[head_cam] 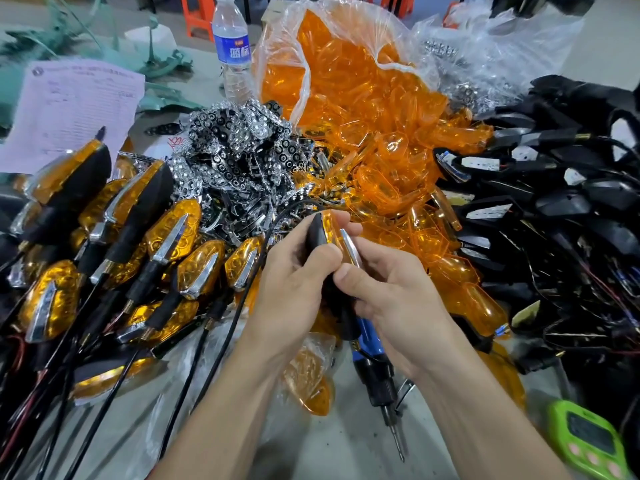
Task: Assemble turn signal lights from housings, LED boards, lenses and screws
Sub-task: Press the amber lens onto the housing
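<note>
I hold one turn signal light [330, 230] in both hands at the middle of the view: black housing, orange lens, chrome strip along its edge. My left hand [294, 271] grips the black housing from the left. My right hand [384, 289] pinches the lens side, thumb pressed near the stem. A black cable [242, 306] runs from the light down to the lower left. Loose orange lenses [374, 147] spill from a clear bag behind. Chrome reflector pieces [239, 154] lie heaped to the left of them. Black housings with boards [554, 209] fill the right.
Finished lights [114, 244] are stacked at the left. A blue electric screwdriver [375, 368] lies on the table below my hands. A water bottle [232, 46] stands at the back, a printed sheet [76, 109] at back left, a green timer [588, 441] at bottom right.
</note>
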Action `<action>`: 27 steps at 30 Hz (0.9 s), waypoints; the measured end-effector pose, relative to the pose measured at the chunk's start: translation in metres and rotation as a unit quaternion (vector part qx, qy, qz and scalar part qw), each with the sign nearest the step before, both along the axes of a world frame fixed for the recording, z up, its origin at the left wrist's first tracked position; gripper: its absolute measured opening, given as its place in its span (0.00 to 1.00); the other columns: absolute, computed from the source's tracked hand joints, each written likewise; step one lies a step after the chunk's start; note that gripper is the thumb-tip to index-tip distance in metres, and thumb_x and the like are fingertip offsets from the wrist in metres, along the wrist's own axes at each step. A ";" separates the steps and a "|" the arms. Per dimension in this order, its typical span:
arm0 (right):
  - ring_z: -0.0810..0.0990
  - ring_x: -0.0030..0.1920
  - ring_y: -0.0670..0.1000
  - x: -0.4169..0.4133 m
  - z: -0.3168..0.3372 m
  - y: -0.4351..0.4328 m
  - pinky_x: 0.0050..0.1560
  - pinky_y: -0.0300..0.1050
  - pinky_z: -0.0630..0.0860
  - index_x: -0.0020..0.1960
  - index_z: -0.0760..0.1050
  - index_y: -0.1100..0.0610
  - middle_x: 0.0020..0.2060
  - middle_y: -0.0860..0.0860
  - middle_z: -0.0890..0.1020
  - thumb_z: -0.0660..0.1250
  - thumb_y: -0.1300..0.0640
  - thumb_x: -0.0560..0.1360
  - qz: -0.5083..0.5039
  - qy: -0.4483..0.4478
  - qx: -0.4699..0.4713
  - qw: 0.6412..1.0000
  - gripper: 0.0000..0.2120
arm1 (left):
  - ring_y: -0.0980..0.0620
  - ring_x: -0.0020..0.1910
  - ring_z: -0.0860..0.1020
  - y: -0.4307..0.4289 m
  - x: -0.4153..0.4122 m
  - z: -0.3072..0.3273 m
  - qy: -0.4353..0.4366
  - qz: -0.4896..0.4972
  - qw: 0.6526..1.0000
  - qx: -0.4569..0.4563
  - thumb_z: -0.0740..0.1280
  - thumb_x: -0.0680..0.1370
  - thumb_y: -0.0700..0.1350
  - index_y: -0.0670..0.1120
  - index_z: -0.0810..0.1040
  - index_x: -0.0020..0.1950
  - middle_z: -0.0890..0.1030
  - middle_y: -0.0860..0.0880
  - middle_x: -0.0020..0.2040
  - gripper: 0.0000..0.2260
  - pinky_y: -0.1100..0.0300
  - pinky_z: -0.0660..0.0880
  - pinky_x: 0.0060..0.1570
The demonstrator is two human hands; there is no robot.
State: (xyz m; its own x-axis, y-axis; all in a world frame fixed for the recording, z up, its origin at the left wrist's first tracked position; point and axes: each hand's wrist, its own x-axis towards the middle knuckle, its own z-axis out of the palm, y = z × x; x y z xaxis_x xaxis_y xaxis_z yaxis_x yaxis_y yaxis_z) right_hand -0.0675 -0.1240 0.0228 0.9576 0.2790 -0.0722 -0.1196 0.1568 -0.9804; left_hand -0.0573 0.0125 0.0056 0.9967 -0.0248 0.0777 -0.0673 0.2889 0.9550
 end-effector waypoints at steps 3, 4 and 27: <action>0.85 0.50 0.51 -0.001 0.000 -0.001 0.46 0.40 0.80 0.65 0.82 0.56 0.48 0.54 0.87 0.69 0.63 0.78 0.001 0.004 0.005 1.000 0.16 | 0.47 0.57 0.84 0.001 -0.001 -0.002 -0.013 0.002 0.999 0.032 0.64 0.73 0.45 0.52 0.83 0.59 0.86 0.48 0.59 0.17 0.53 0.82 0.54; 0.86 0.54 0.56 -0.001 -0.001 -0.001 0.51 0.48 0.82 0.64 0.83 0.55 0.50 0.57 0.87 0.69 0.61 0.77 0.000 -0.001 -0.003 1.000 0.17 | 0.48 0.59 0.84 0.002 -0.002 -0.002 -0.014 0.002 0.999 0.050 0.63 0.73 0.46 0.54 0.83 0.59 0.86 0.49 0.60 0.18 0.51 0.81 0.56; 0.85 0.57 0.47 -0.002 0.010 0.008 0.59 0.48 0.81 0.61 0.84 0.39 0.56 0.46 0.87 0.69 0.58 0.75 -0.012 -0.051 -0.042 0.998 0.20 | 0.51 0.55 0.85 0.001 0.000 0.018 -0.095 0.143 0.973 0.156 0.61 0.81 0.42 0.47 0.86 0.52 0.88 0.52 0.50 0.12 0.50 0.81 0.56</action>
State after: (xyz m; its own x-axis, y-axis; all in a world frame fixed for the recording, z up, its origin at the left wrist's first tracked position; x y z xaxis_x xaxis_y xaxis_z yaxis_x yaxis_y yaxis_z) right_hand -0.0699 -0.1164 0.0325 0.9673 0.2535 0.0033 -0.0165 0.0759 -0.9970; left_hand -0.0572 0.0136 0.0236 0.9346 0.1996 0.2943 -0.2860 -0.0701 0.9557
